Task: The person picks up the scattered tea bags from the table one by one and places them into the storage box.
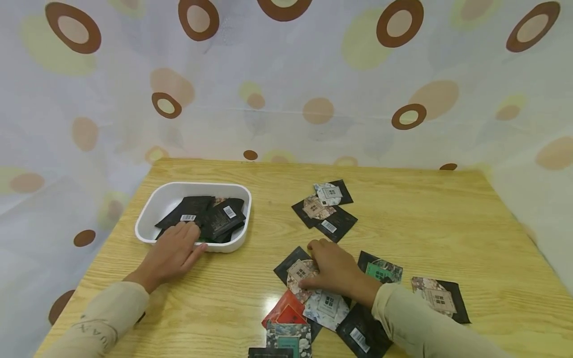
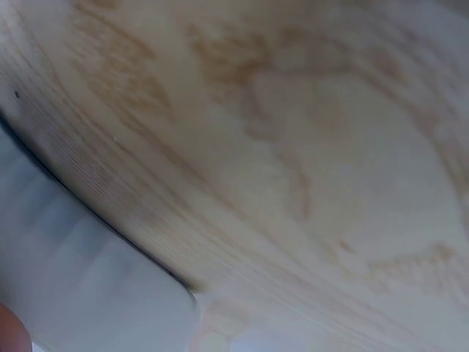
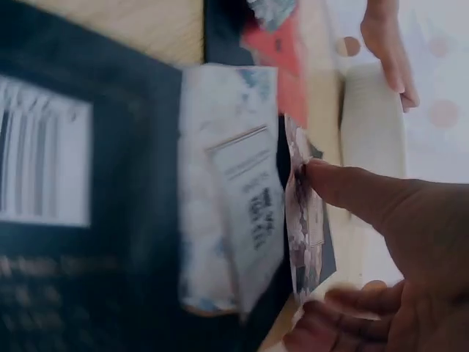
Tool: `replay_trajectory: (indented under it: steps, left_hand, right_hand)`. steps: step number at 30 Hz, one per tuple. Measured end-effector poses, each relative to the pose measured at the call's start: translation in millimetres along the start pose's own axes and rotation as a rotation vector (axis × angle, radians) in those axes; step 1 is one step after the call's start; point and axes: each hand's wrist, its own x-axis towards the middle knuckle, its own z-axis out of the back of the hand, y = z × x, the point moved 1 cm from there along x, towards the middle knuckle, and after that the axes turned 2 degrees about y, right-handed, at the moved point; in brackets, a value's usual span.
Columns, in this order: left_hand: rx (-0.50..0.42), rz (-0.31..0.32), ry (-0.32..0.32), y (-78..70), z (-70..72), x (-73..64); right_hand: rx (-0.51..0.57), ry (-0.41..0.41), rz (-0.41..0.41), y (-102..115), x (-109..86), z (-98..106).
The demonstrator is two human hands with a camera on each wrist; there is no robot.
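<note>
I log on my feed a white tray (image 1: pixel 162 206) at left holding black sachets (image 1: pixel 222 220) with barcodes, the left hand (image 1: pixel 172 251) at its near rim, grip unclear, while the right hand (image 1: pixel 335 268), apart, pinches a floral sachet (image 1: pixel 299 272) nearer right, label illegible.

At the wooden counter (image 1: pixel 425 223), the right grip (image 1: pixel 333 268) holds a floral packet (image 1: pixel 299 271); the left grip (image 1: pixel 173 254) overlaps a white tub (image 1: pixel 239 242).

Room type unclear: a rectangular yellow wood-grain table (image 1: pixel 425 223) stands before a white sheet (image 1: pixel 286 69) patterned with brown ovals, far side.
</note>
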Motion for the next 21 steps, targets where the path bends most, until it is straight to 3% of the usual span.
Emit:
replay_trajectory:
  steps: [6, 8, 14, 16, 21]
  left_hand:
    - [0.005, 0.005, -0.001, 1.5, -0.5, -0.5]
    - [0.009, 0.006, -0.001, 2.3, 0.9, 0.0]
    - [0.007, 0.013, 0.023, 3.2, 2.4, 2.0]
    - [0.006, 0.016, 0.032, 3.0, 1.8, 1.7]
    - [0.0, 0.029, 0.033, 1.7, -0.6, -1.2]
  right_hand:
    - [0.049, 0.028, 0.044, -5, 4.3, 2]
    - [0.095, 0.046, 0.093, -10, 5.9, 7]
    - [0.374, 0.145, 0.242, -5, 21.2, 34]
    - [0.495, 0.158, 0.23, 6, 32.5, 45]
    - [0.757, 0.168, 0.081, 48, 76.4, 58]
